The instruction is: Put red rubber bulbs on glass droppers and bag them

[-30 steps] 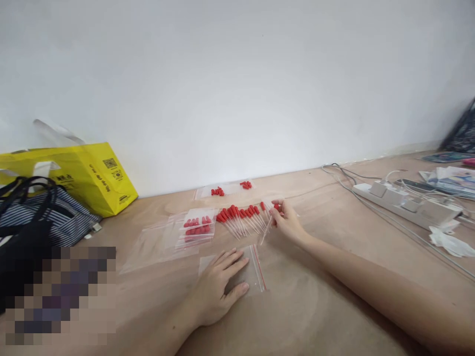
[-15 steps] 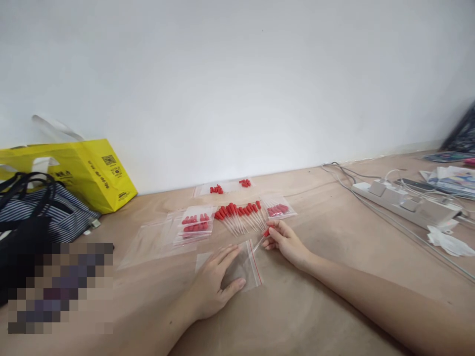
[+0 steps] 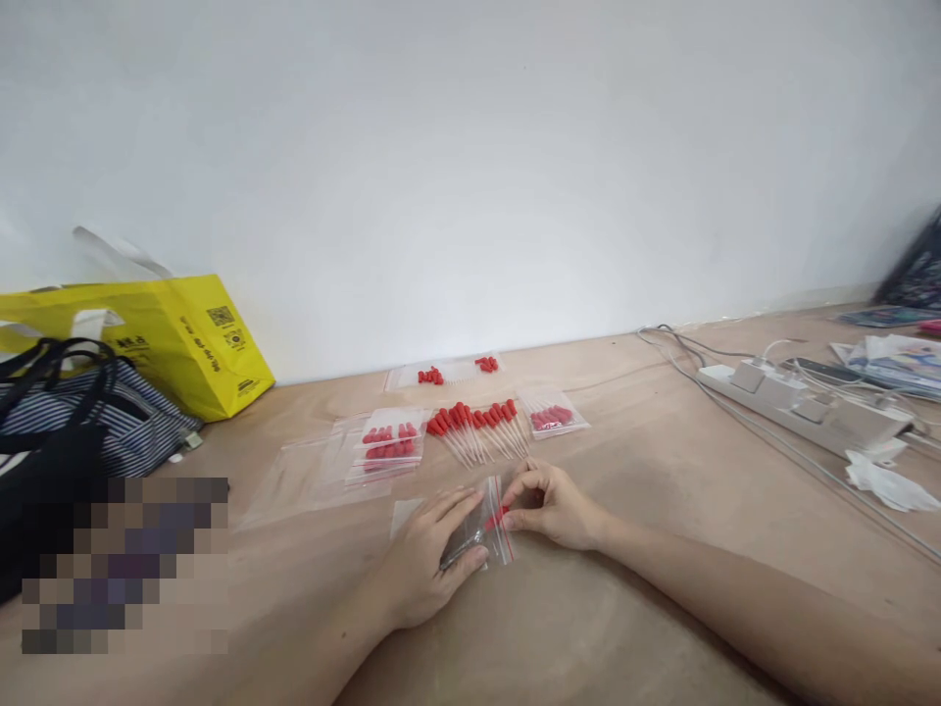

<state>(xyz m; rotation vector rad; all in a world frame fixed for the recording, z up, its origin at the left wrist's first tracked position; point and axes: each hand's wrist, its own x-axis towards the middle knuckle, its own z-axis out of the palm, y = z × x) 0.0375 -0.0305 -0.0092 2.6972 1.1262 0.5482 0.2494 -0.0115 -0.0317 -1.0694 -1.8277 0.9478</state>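
Note:
A small clear zip-lock bag (image 3: 498, 549) with a red seal line lies in front of me. My left hand (image 3: 433, 549) rests on it, fingers stretched out and thumb apart, pressing it down. At the bag's mouth my right hand (image 3: 548, 505) pinches the red bulb of a dropper (image 3: 495, 518); its pale tube is inside the bag, partly hidden by the plastic and my left hand. Just beyond lies a fanned row of several droppers (image 3: 477, 431) with red bulbs and thin pale stems. Filled bags flank them: a stack (image 3: 389, 446) on the left and one bag (image 3: 553, 412) on the right.
Flat clear bags (image 3: 301, 480) lie left of the stack. Against the wall is a longer clear bag (image 3: 460, 371) with red-bulbed pieces. A yellow bag (image 3: 213, 353) and striped bag (image 3: 158, 412) stand left. On the right are a power strip (image 3: 801, 407), cables and crumpled tissue (image 3: 889, 482).
My right hand has moved left and slightly down to the bag's mouth, sliding the dropper into the bag. The left hand has stayed nearly in place.

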